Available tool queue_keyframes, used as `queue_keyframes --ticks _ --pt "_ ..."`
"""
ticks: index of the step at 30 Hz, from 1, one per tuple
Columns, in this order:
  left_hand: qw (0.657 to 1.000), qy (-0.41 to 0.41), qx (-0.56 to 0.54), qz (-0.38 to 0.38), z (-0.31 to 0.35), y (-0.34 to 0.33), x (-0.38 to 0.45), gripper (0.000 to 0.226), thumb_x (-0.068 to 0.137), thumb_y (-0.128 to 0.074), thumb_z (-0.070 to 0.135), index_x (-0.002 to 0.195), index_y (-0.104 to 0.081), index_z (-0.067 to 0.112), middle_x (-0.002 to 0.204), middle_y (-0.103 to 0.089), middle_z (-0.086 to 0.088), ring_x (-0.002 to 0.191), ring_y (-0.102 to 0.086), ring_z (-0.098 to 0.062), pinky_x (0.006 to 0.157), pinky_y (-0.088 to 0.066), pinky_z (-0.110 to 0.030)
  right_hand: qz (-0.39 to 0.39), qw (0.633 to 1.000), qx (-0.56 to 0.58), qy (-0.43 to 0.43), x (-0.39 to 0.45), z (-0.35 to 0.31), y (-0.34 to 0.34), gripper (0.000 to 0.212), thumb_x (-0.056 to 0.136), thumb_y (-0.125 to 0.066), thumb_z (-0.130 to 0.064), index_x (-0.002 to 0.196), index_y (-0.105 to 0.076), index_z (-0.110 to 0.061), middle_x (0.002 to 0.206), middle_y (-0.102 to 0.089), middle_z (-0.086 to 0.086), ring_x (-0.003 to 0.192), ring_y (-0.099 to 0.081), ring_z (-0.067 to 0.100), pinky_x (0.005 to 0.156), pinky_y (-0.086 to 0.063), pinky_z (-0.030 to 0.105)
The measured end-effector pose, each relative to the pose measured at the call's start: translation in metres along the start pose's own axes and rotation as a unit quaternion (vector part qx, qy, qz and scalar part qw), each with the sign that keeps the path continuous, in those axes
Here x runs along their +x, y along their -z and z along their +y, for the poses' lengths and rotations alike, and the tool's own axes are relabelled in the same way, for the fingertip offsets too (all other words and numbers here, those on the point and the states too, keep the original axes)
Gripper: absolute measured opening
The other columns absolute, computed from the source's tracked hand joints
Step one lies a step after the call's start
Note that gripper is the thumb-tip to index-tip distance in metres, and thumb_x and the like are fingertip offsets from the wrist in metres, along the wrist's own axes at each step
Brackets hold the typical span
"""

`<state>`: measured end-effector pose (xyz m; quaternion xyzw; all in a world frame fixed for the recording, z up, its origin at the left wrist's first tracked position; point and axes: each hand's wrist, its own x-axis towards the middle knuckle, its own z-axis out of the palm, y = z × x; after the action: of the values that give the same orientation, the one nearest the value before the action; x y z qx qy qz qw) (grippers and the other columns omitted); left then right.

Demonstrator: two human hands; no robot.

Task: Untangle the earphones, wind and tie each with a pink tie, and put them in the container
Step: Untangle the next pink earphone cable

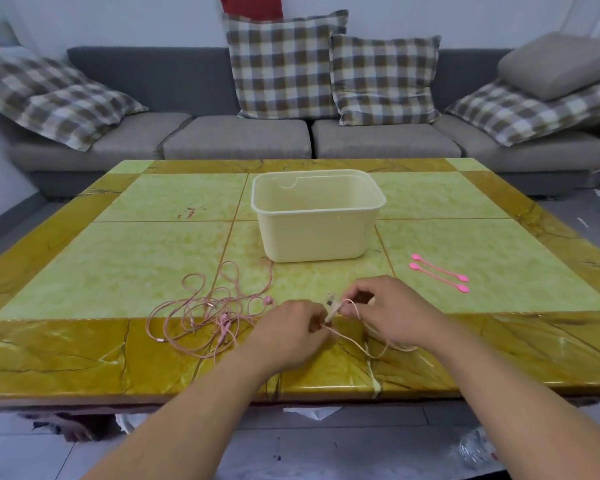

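A tangle of pink earphones [211, 310] lies loose on the table to the left of my hands. My left hand [293, 329] and my right hand [388, 308] pinch a second, paler earphone cable [371, 348] between them near the table's front edge. Its plug end [330, 304] sticks up between my fingers, and the rest loops under my right hand. Two pink ties [438, 273] lie side by side to the right. The cream container [317, 233] stands behind my hands; nothing shows inside it.
The yellow and green marbled table [153, 251] fills the view. Behind it stands a grey sofa [236, 136] with checked cushions. Crumpled plastic [478, 448] lies on the floor below the table's front edge.
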<state>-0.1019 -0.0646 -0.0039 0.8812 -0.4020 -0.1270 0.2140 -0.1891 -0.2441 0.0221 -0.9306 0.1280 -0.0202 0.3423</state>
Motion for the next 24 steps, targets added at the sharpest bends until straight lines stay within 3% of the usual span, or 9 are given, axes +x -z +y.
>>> queue_keyframes --ticks 4,7,11,15,19,20,22,24 --pt "0.988 0.046 -0.110 0.094 -0.005 0.011 0.006 0.027 0.101 -0.051 0.037 0.083 -0.070 0.029 0.087 -0.071 0.006 0.083 -0.064 -0.016 0.074 -0.053 -0.040 0.055 0.992 0.114 0.022 0.006 -0.008 0.010 0.009 0.084 -0.080 -0.040 0.081 -0.075 -0.033 0.081 -0.073 -0.016 0.077 -0.067 0.004 0.074 -0.052 0.027" --pt "0.968 0.069 -0.196 0.141 -0.008 0.018 0.005 0.028 0.102 -0.051 0.032 0.083 -0.072 0.031 0.083 -0.071 0.010 0.082 -0.066 -0.012 0.077 -0.055 -0.041 0.043 0.994 0.099 0.022 0.012 -0.007 0.003 0.010 0.084 -0.080 -0.040 0.079 -0.074 -0.035 0.081 -0.072 -0.015 0.076 -0.064 0.000 0.071 -0.046 0.026" --pt "0.951 0.087 -0.267 0.128 -0.006 0.016 0.004 0.029 0.103 -0.051 0.028 0.085 -0.074 0.027 0.082 -0.073 0.005 0.072 -0.069 -0.007 0.078 -0.058 -0.045 0.047 0.994 0.085 0.042 0.017 -0.015 0.000 0.010 0.083 -0.082 -0.037 0.077 -0.073 -0.035 0.093 -0.067 -0.013 0.087 -0.061 -0.001 0.074 -0.042 0.024" --pt "0.932 0.099 -0.295 0.186 -0.001 0.017 0.004 0.020 0.100 -0.057 0.029 0.092 -0.075 0.026 0.083 -0.072 0.002 0.074 -0.068 -0.018 0.072 -0.056 -0.043 0.043 0.998 0.044 0.028 0.015 -0.019 -0.001 0.012 0.090 -0.074 -0.039 0.081 -0.069 -0.033 0.095 -0.067 -0.017 0.091 -0.058 -0.004 0.077 -0.042 0.026" --pt "0.909 0.143 -0.289 0.263 -0.008 0.021 0.009 0.020 0.096 -0.059 0.028 0.081 -0.069 0.021 0.093 -0.066 0.003 0.074 -0.061 -0.021 0.059 -0.042 -0.031 0.022 0.965 0.263 -0.005 0.011 -0.022 0.009 0.016 0.105 -0.054 -0.024 0.092 -0.061 -0.018 0.067 -0.069 -0.002 0.081 -0.073 0.018 0.085 -0.050 0.032" --pt "0.908 0.148 -0.289 0.266 -0.010 0.023 0.010 0.021 0.096 -0.059 0.029 0.078 -0.067 0.019 0.095 -0.065 0.003 0.076 -0.062 -0.021 0.061 -0.043 -0.031 0.009 0.946 0.324 -0.013 0.010 -0.023 0.012 0.019 0.107 -0.050 -0.021 0.092 -0.060 -0.015 0.058 -0.059 0.001 0.069 -0.070 0.022 0.082 -0.053 0.034" --pt "0.905 0.140 -0.293 0.276 -0.012 0.024 0.012 0.024 0.094 -0.063 0.031 0.074 -0.063 0.018 0.099 -0.066 0.005 0.087 -0.063 -0.019 0.070 -0.047 -0.033 -0.005 0.925 0.379 -0.029 0.006 -0.023 0.016 0.020 0.106 -0.050 -0.021 0.093 -0.060 -0.012 0.054 -0.035 0.000 0.047 -0.047 0.019 0.059 -0.051 0.033" --pt "0.905 0.127 -0.278 0.295 -0.013 0.024 0.013 0.027 0.090 -0.066 0.027 0.067 -0.057 0.018 0.103 -0.066 0.008 0.097 -0.062 -0.013 0.080 -0.048 -0.033 0.002 0.925 0.378 -0.033 0.004 -0.021 0.021 0.021 0.100 -0.060 -0.032 0.089 -0.062 -0.014 0.057 -0.027 -0.002 0.046 -0.027 0.013 0.044 -0.032 0.024"
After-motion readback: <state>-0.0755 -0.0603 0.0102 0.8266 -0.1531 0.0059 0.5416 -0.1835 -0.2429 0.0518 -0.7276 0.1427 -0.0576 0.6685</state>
